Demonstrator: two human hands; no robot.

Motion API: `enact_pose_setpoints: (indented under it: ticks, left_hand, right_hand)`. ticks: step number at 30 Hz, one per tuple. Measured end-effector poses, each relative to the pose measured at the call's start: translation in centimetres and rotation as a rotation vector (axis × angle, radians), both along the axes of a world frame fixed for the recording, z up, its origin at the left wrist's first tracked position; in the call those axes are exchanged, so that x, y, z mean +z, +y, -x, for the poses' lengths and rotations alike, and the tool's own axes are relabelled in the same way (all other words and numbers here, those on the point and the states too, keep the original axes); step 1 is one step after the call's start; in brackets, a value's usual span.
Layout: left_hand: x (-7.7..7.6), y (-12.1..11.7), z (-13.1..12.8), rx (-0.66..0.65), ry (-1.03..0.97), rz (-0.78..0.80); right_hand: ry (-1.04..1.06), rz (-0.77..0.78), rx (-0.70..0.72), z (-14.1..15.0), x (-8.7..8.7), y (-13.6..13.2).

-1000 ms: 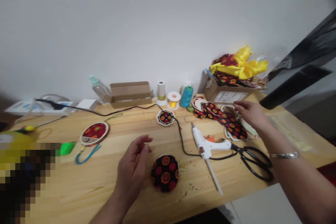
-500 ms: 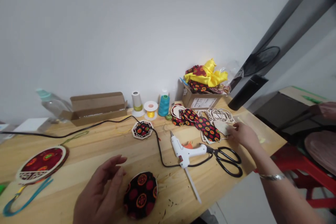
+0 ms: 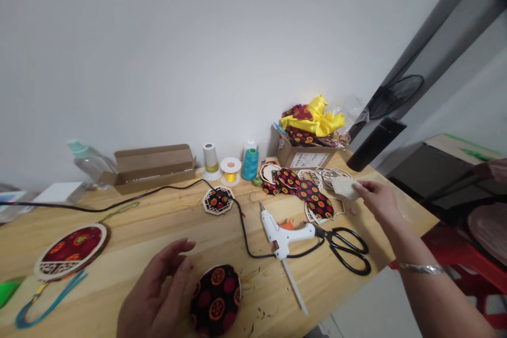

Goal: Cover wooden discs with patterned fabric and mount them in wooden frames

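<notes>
On a wooden table (image 3: pixel 130 222), the right hand (image 3: pixel 378 202) pinches a small pale piece (image 3: pixel 344 188) in its fingertips, just above a messy pile of round cloth pieces and cut-out wood frames (image 3: pixel 312 200). A silver bangle (image 3: pixel 420 268) sits on that wrist. The left hand (image 3: pixel 156 290) is open with its fingers curved, and it is not holding anything. It hangs just beside a round black cloth disc (image 3: pixel 216 300) with red and orange circles, near the front edge of the table.

Between the two hands lies a white glue gun (image 3: pixel 283 235), with a long white glue stick (image 3: pixel 295 286) poking out of its back. Its black cord (image 3: pixel 241 227) curls across the wood. Black-handled scissors (image 3: pixel 346 251) lie right by the glue gun. Farther left are a small eight-sided wood frame (image 3: pixel 218 200) and a big round wood frame with red cloth (image 3: pixel 71 251), which has a blue string (image 3: pixel 47 301).

Along the wall stand a teal thread cone (image 3: pixel 250 165), a yellow thread spool (image 3: pixel 230 170), and an open cardboard box (image 3: pixel 152 169). Another cardboard box (image 3: pixel 304 156) holds shiny yellow cloth (image 3: pixel 317 122).
</notes>
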State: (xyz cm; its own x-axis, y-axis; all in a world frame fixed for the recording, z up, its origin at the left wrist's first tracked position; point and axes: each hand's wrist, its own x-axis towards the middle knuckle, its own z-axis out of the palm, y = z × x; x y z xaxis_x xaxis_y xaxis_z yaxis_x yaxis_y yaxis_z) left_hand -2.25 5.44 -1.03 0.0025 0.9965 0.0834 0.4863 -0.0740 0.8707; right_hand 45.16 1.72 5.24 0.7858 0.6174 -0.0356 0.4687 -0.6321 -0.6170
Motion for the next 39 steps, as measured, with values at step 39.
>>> enact_pose_setpoints:
  ticks: [39]
  left_hand:
    - [1.3,-0.6,-1.1,0.034,-0.044,-0.031]
  right_hand:
    - [-0.472,0.359,0.459,7.3,-0.7,2.7]
